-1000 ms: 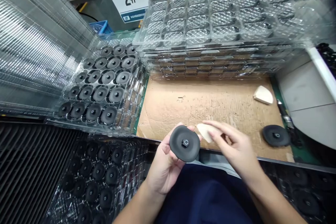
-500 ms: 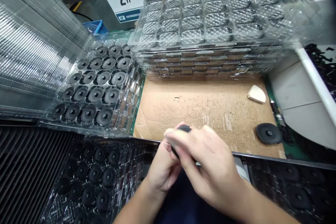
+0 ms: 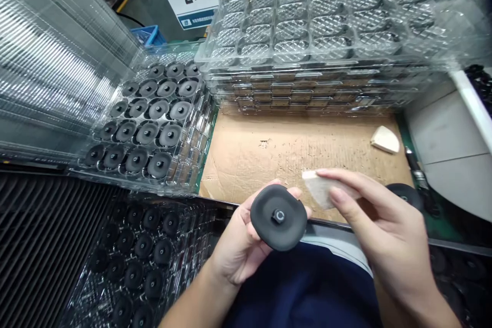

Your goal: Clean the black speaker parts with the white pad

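My left hand (image 3: 240, 246) holds a round black disc (image 3: 277, 217) with a small hub in its middle, face up, just above the near edge of the cardboard sheet (image 3: 292, 148). My right hand (image 3: 378, 225) pinches a small white wedge-shaped sponge (image 3: 320, 189) between thumb and fingers, just right of the disc and apart from it. A second black disc (image 3: 407, 193) lies on the cardboard behind my right hand, partly hidden by it.
A clear tray (image 3: 188, 164) full of black discs sits at the left, another tray (image 3: 138, 256) lower down. Stacked empty clear trays (image 3: 330, 51) stand at the back. A second white sponge (image 3: 385, 140) and a pen (image 3: 417, 171) lie at the right.
Half a second ago my right hand covered the disc, rubbing it with the sponge. It has now pulled away to the right, and the disc's face shows again.
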{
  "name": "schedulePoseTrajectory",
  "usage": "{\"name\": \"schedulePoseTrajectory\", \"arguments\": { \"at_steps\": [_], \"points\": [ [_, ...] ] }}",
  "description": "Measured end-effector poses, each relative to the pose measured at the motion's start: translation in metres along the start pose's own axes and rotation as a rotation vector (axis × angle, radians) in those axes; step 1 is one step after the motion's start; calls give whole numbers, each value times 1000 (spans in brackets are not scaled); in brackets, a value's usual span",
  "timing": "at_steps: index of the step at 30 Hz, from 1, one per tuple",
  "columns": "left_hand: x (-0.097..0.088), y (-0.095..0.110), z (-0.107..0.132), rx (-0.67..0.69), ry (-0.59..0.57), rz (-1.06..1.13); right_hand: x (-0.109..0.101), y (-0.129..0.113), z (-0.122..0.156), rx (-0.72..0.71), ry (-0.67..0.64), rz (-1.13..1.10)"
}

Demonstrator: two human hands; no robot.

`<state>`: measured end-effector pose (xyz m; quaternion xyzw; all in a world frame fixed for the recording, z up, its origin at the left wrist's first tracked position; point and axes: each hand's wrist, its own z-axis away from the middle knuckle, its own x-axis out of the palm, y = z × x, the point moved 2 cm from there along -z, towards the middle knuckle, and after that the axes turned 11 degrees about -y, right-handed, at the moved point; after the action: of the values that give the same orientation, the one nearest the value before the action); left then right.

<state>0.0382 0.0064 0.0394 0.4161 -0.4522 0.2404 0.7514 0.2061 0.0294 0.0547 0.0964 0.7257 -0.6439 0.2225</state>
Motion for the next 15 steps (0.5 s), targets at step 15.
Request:
{"name": "schedulePoseTrajectory", "arguments": {
  "at_steps": [15],
  "points": [
    [-4,-4,-5,90,103,-12,2,12,17,168,32,30]
  ]
}}
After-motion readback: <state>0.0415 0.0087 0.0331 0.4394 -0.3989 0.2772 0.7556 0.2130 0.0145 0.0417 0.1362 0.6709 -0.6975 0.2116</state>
